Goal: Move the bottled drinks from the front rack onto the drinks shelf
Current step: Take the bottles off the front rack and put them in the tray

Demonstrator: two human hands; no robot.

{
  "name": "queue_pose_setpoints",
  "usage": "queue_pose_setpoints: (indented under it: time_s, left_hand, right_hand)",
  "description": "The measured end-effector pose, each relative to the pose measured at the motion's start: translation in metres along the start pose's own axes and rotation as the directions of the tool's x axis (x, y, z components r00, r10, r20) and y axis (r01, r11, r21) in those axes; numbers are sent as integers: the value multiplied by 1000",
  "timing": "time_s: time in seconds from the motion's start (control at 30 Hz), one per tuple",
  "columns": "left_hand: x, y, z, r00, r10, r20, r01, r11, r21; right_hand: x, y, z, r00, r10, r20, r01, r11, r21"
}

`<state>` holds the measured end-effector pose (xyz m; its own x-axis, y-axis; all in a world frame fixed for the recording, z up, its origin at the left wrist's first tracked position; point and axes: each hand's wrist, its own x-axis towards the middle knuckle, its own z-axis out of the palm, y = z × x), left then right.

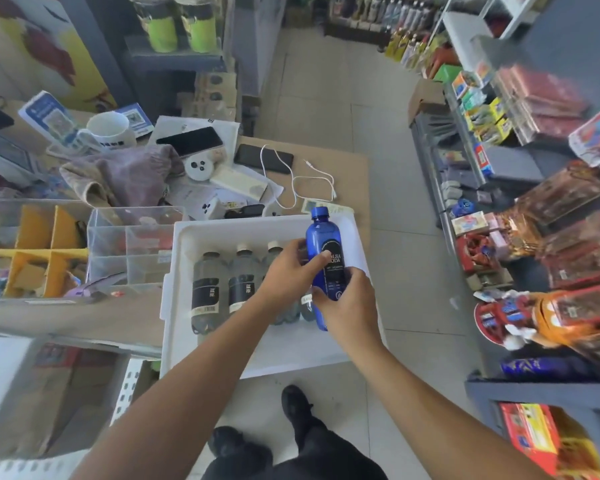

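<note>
- I hold a blue bottle (323, 251) upright at the centre of the frame, above the right end of a white tray (184, 268).
- My left hand (288, 275) curls round the bottle's left side, thumb across the dark label.
- My right hand (347, 303) grips the lower half of the same bottle from the right, fingers wrapped round it, so the bottom of the bottle is partly hidden.
- Its blue cap sits near the tray's far rim.
- In the tray, left of my hands, grey bottles (207, 289) with dark labels lie side by side, caps pointing to the top of the frame; my left hand covers part of the row, so I cannot tell how many there are.
- The tray rests on the near edge of a brown worktop (347, 171).
- Farther back on the worktop, above the tray in the frame, lie a white cable (293, 183), two phones (189, 140), a white mug (110, 128) and a crumpled cloth (129, 174).
- A clear plastic box (129, 244) stands just left of the tray.
- Shelves of packaged goods (534, 109) fill the right side of the frame.
- My shoes (295, 403) show on the tiled floor at the bottom.
</note>
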<state>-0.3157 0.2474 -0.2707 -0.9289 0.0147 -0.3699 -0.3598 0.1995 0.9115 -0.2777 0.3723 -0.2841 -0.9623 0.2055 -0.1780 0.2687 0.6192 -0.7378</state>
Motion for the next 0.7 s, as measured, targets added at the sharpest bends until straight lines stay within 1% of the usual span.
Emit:
queue_pose_setpoints:
  time_s: [0.03, 0.07, 0.13, 0.17, 0.23, 0.27, 0.33, 0.4, 0.47, 0.53, 0.6, 0.67, 0.7]
  left_hand:
    - [2, -3, -2, 1000, 11, -8, -10, 991, 136]
    - [2, -7, -6, 999, 31, -24, -24, 960, 277]
    - [-1, -18, -16, 995, 93, -38, -59, 848, 526]
    - [-4, -23, -21, 993, 116, -32, -72, 785, 615]
    - [-8, -35, -29, 990, 144, 2, -101, 687, 720]
    - [-9, -39, -32, 989, 144, 18, -110, 660, 743]
    - [-12, -44, -35, 990, 139, 28, -111, 636, 763]
    - [-13, -45, -35, 988, 153, 34, -124, 632, 765]
    - [-14, -44, -33, 983, 177, 40, -146, 638, 756]
    - [-15, -41, -32, 980, 196, 41, -160, 645, 748]
    - [-17, -40, -33, 979, 203, 35, -161, 645, 747]
    - [-18, -40, -34, 977, 210, 36, -164, 631, 758]
    - [-19, -41, -35, 977, 208, 39, -162, 619, 769]
  right_hand:
    - [4, 6, 6, 1000, 2, -23, -3, 998, -55]
    - [8, 11, 11, 999, 4, -31, -7, 994, -110]
    - [14, 17, 19, 1000, 3, -29, -10, 972, -233]
    - [15, 17, 22, 999, 1, -33, -10, 958, -287]
    - [18, 16, 27, 998, -6, -65, -16, 940, -341]
    - [18, 16, 29, 996, -26, -85, -8, 928, -371]
    - [19, 20, 37, 991, -76, -106, 15, 871, -491]
    - [19, 26, 43, 990, -85, -114, 1, 807, -591]
    - [17, 29, 45, 990, -96, -108, 6, 772, -635]
    - [14, 33, 47, 988, -132, -76, 44, 724, -689]
    - [12, 38, 49, 987, -161, -2, 104, 644, -758]
    - [12, 40, 50, 980, -190, 61, 161, 573, -804]
    - [12, 39, 49, 979, -192, 69, 167, 556, -814]
